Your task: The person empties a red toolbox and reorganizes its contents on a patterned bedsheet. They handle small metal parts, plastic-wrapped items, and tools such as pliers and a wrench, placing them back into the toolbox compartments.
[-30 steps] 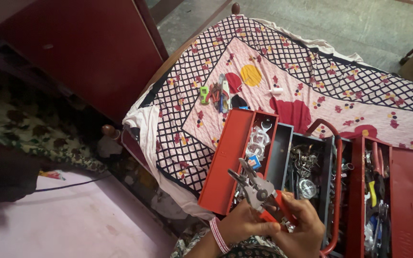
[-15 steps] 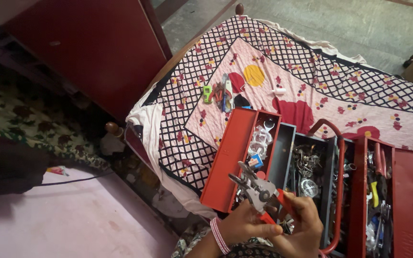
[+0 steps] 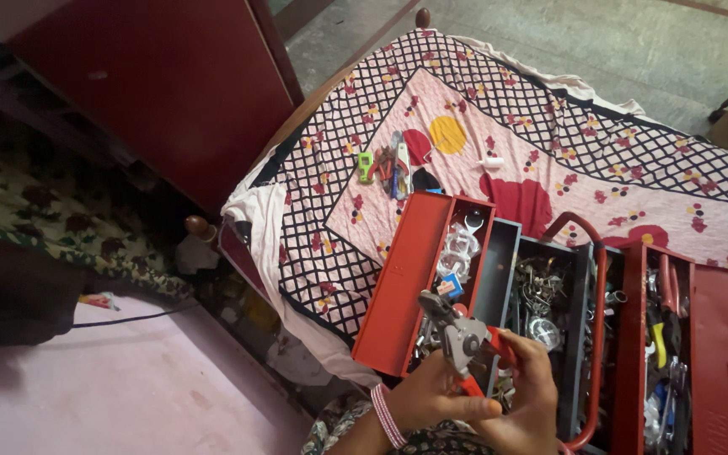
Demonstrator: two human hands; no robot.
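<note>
Both of my hands hold a pair of pliers (image 3: 458, 335) with grey metal jaws and red handles. My left hand (image 3: 431, 396), with white bangles at the wrist, grips the lower handle. My right hand (image 3: 528, 392) grips the upper handle. The jaws are closed and point up and left, over the left tray of an open red fold-out toolbox (image 3: 398, 278). The toolbox trays hold metal parts, clear plastic rings and hand tools.
The toolbox stands on a bed under a pink, black-checked bedsheet (image 3: 549, 143). A small group of tools (image 3: 388, 165), one green, lies on the sheet beyond the box. A dark red cabinet (image 3: 153, 76) stands left of the bed. Pink floor (image 3: 111, 388) lies below left.
The plier jaws, apart in the earlier frames, have closed as my hands squeezed the handles together. The pliers have shifted slightly right.
</note>
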